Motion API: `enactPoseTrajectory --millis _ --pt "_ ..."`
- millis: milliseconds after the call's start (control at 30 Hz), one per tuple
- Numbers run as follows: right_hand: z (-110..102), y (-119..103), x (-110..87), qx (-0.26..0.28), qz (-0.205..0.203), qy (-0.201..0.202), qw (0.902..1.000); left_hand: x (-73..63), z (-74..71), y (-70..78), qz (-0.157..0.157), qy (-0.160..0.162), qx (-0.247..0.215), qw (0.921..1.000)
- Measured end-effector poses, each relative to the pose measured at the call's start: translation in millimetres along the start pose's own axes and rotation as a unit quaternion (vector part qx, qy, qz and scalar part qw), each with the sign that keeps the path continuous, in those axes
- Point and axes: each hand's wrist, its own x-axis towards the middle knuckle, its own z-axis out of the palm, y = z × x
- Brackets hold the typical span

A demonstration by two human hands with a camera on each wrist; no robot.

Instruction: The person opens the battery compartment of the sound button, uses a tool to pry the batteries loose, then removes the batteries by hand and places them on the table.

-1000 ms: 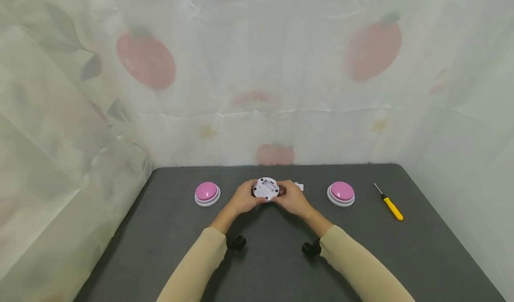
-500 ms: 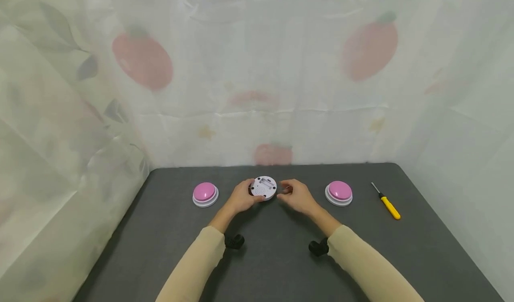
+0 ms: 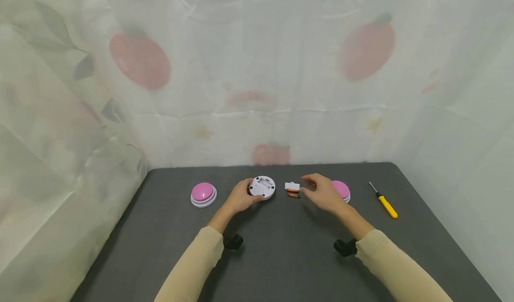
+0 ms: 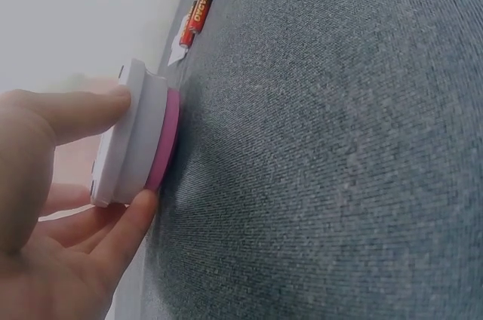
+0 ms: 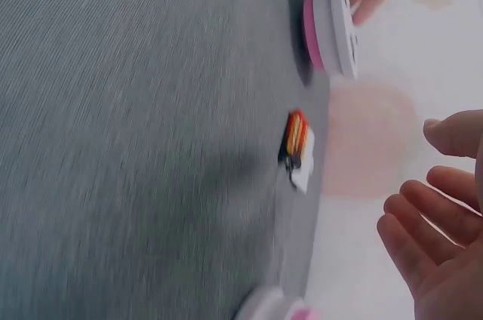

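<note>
A round white buzzer button (image 3: 262,188) with a pink dome is turned upside down at the middle of the table. Its underside shows speaker holes and an uncovered battery slot. My left hand (image 3: 240,198) grips it by the side, thumb over the white base and fingers around the far edge; in the left wrist view its pink dome (image 4: 167,139) faces the table. My right hand (image 3: 324,195) is over the table with its fingers apart and nothing in them. Left of it lie orange-and-black batteries (image 3: 293,195) beside a small white piece (image 3: 292,186).
Another pink buzzer button (image 3: 202,192) sits dome-up at the left. A third pink button (image 3: 341,189) stands at the right, partly hidden behind my right hand. Farther right lies a yellow-handled screwdriver (image 3: 387,206). A printed curtain (image 3: 257,70) hangs behind the dark table (image 3: 277,257).
My right hand has let go of the upturned button and moved right, bringing the batteries and white piece into view. My left hand keeps its hold, nearly still.
</note>
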Motion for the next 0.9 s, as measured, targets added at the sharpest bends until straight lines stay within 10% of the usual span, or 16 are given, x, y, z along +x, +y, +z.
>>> enactPoseTrajectory --millis 467,900 --pt "-55 49 -34.7 -0.034 0.021 0.048 0.9981 -1.2 1.2 3.6 -0.001 0.002 0.014 0.9999" --pt "-62 95 -43.7 0.002 0.129 -0.009 0.9916 -1.8 0.8 1.8 -0.007 0.01 0.002 0.9999"
